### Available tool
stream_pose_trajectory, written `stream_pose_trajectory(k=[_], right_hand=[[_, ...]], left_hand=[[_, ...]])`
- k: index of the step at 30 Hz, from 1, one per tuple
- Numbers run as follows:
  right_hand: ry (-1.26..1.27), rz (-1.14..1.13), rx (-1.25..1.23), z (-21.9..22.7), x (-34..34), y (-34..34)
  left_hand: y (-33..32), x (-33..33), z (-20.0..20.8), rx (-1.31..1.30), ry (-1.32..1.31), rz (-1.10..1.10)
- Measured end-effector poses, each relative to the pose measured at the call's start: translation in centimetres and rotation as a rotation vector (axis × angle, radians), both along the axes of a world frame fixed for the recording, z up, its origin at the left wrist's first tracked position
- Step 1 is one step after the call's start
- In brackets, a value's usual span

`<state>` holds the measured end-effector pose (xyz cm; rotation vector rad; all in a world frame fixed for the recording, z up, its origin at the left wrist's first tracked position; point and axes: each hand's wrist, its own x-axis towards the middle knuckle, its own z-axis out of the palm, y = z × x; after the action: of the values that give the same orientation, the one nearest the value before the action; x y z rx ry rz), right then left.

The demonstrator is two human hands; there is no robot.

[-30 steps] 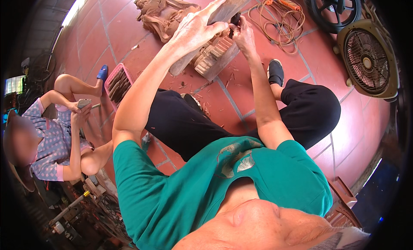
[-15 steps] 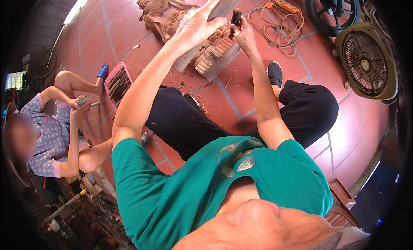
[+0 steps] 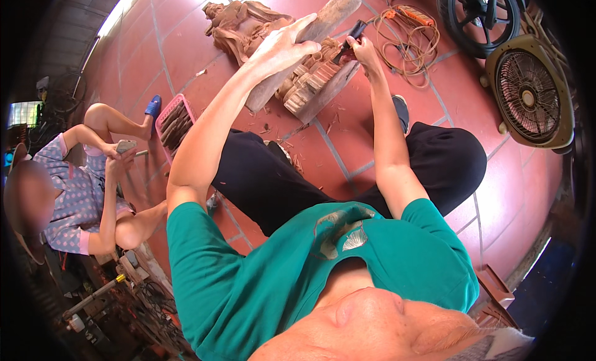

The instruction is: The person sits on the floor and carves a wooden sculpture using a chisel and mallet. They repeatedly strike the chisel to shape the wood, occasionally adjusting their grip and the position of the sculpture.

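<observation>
My left hand point(image 3: 282, 47) is closed round a long, flat, greyish wooden bat point(image 3: 335, 16), its index finger lying along the wood. In my right hand point(image 3: 367, 53) is a dark-handled chisel point(image 3: 357, 30), tilted, its lower end at the right side of a brown wood carving point(image 3: 313, 75). The tip of the chisel cannot be made out. The bat slants across above the carving, and its lower part shows below my left wrist. Behind my left hand lies a second carved wooden figure point(image 3: 239, 25) with folded, robe-like shapes.
Wood chips point(image 3: 298, 162) litter the red tiles point(image 3: 335, 146). A pink basket point(image 3: 162, 122) of dark tools stands left, near a seated person point(image 3: 81, 187) holding a phone point(image 3: 126, 146). To the right are a coiled cord point(image 3: 406, 63), a box fan point(image 3: 528, 97) and a wheel point(image 3: 481, 16).
The wooden bat has come lower and more fully into view in my left hand. My right hand has shifted slightly right and down, and the chisel now leans further over.
</observation>
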<state>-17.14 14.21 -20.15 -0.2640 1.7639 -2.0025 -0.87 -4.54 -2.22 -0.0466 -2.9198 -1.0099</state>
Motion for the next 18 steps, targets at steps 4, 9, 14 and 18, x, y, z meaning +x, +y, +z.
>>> stream_pose_trajectory(k=[4, 9, 14, 18], right_hand=[[0.102, -0.092, -0.074, -0.1, 1.2, -0.3], [0.199, -0.138, -0.041, -0.3, 1.5, -1.2], [0.470, -0.224, 0.189, -0.5, 2.2, -2.3], [0.668, -0.241, 0.324, 1.3, 3.9, -2.2]], left_hand=[[0.3, 0.3, 0.7, 0.018, -0.017, 0.012], [0.0, 0.1, 0.6, -0.012, 0.036, -0.005], [1.0, 0.3, 1.6, 0.049, -0.008, -0.011], [1.2, 0.7, 1.0, 0.012, -0.015, -0.004]])
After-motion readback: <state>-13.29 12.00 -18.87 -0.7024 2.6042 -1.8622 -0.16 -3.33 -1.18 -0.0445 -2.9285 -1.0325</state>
